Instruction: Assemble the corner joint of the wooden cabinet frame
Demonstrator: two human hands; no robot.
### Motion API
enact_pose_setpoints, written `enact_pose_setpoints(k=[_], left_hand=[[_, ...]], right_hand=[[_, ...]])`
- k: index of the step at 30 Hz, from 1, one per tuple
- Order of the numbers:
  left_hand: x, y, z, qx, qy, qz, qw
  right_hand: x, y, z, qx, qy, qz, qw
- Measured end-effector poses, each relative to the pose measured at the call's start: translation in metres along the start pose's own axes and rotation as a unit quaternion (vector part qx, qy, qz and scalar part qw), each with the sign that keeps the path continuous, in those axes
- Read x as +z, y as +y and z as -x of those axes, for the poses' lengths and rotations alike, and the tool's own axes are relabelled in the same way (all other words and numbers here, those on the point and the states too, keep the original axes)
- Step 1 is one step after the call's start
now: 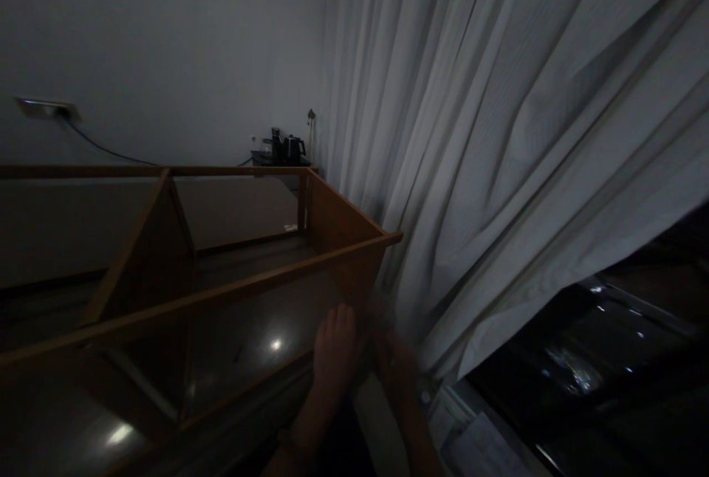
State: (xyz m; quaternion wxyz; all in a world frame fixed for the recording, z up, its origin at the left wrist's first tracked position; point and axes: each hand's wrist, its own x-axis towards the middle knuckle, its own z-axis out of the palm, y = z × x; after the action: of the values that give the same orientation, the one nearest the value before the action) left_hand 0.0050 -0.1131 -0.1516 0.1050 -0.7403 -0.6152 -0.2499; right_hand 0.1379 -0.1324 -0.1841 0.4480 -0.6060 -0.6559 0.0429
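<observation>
A wooden furniture frame (260,270) with open compartments stretches across the left and middle of the dark head view. My left hand (335,340) is beside the lower part of the frame's right end panel (354,270). Its fingers are curled, and what they hold, if anything, is hidden. Close by on the right, my right hand (396,362) is near the foot of the white curtain (443,189). Darkness and blur hide the fingers of that hand. A pale strip, too dim to name, shows between my forearms.
Behind the frame, a black kettle (293,148) stands on a small dark table (280,162). A cable runs from a wall socket (47,108) at the left. Dark glass with reflections (576,370) shows at the lower right, beside pale papers (481,447).
</observation>
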Motion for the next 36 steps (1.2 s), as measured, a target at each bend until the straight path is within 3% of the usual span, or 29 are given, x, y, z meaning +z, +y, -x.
enact_pose_setpoints(k=[3, 8, 12, 19, 23, 28, 31, 36], left_hand=[[0.0, 0.0, 0.0, 0.002, 0.001, 0.003, 1.0], [0.0, 0.001, -0.001, -0.007, -0.01, 0.001, 1.0], [0.001, 0.0, -0.001, -0.008, -0.011, -0.002, 1.0], [-0.001, 0.0, 0.0, -0.003, 0.003, -0.004, 1.0], [-0.002, 0.0, -0.001, -0.008, 0.0, 0.005, 1.0], [0.0, 0.0, -0.001, -0.008, 0.002, 0.002, 1.0], [-0.001, 0.0, -0.001, -0.006, -0.005, 0.003, 1.0], [-0.005, 0.001, -0.001, -0.008, -0.015, -0.002, 1.0]], right_hand=[[0.002, -0.004, 0.0, 0.029, -0.011, -0.046, 0.998], [0.01, -0.007, 0.003, 0.15, -0.015, -0.184, 0.971], [0.015, -0.005, 0.005, 0.169, -0.025, -0.231, 0.958], [0.007, 0.0, 0.003, 0.11, -0.021, -0.167, 0.98], [-0.003, 0.009, 0.0, 0.021, -0.024, -0.047, 0.998], [-0.006, 0.01, -0.003, -0.073, -0.025, 0.06, 0.995], [0.0, 0.001, 0.0, -0.016, -0.005, 0.035, 0.999], [0.01, -0.019, 0.007, 0.148, -0.015, -0.164, 0.975]])
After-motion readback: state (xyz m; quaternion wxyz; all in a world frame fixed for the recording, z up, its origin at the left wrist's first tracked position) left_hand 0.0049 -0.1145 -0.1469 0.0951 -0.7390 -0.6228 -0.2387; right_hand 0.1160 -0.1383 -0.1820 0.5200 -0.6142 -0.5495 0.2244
